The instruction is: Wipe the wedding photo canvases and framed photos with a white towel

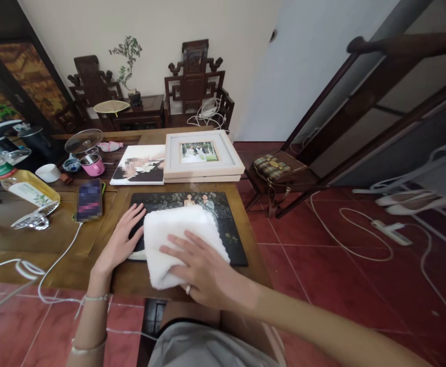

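Observation:
A dark photo panel showing two people lies flat near the table's front right corner. Folded on top of it is a fluffy white towel, which hides much of the panel's lower middle. My right hand presses down on the towel, its fingers spread over the top and the thumb at a fold on the near side. At the panel's left edge rests my left hand, fingers stretched out and holding nothing.
Behind the panel are light picture frames and a white photo board. Leftward on the wooden table are a phone on a cable, an oil bottle and a pink cup. A chair holding a plaid bag stands to the right.

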`<state>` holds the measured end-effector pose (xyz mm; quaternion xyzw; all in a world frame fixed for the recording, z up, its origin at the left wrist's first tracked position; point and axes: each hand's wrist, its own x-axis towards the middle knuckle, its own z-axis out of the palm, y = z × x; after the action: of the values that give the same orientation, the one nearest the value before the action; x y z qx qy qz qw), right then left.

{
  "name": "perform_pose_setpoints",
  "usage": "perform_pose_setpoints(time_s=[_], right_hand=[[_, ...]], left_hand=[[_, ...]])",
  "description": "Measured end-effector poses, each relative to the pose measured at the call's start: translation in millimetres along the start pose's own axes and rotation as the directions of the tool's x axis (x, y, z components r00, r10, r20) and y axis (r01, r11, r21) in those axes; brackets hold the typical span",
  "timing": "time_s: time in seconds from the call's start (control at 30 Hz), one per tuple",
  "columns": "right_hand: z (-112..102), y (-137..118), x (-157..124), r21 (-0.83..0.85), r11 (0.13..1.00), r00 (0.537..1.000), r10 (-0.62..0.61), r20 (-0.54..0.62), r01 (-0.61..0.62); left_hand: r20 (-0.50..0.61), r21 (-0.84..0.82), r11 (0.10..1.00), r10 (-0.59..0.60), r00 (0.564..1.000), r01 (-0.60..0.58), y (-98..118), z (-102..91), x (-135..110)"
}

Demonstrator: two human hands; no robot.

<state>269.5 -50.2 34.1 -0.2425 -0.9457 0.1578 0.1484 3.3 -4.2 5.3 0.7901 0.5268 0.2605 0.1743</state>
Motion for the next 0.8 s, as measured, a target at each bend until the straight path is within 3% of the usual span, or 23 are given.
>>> perform_pose_setpoints(time_s=[0.13, 0.27, 0.4, 0.57, 0.7, 0.8], right_hand=[[-8, 30, 11, 0.022, 0.994, 0.992, 0.112, -0.052, -0.110], [-14, 67, 40, -0.059, 0.955, 0.950, 0.280, -0.142, -0.290], [-18, 79, 67, -0.108, 0.933, 0.938, 0.333, -0.101, -0.343], [-11, 51, 62, -0.121, 0.957, 0.965, 0.261, -0.026, -0.262], [-4, 10, 27, -0.060, 0.994, 0.991, 0.100, 0.084, -0.096], [-7, -9, 1, 0.018, 0.999, 0.995, 0.045, 0.091, -0.046]], left_hand=[[-0.002, 0.012, 1.000, -0.007, 1.000, 0.007, -1, 1.2, -1], [0.000, 0.020, 1.000, 0.010, 1.000, -0.010, -2, 1.0, -1], [0.007, 0.023, 1.000, -0.003, 1.000, 0.003, -3, 0.2, -1], [0.003, 0.000, 1.000, -0.026, 1.000, 0.026, -5, 0.7, -1], [-0.014, -0.011, 1.000, -0.011, 1.000, 0.011, -6, 1.6, -1], [-0.008, -0.001, 1.000, 0.001, 1.000, -0.001, -6, 1.9, -1]])
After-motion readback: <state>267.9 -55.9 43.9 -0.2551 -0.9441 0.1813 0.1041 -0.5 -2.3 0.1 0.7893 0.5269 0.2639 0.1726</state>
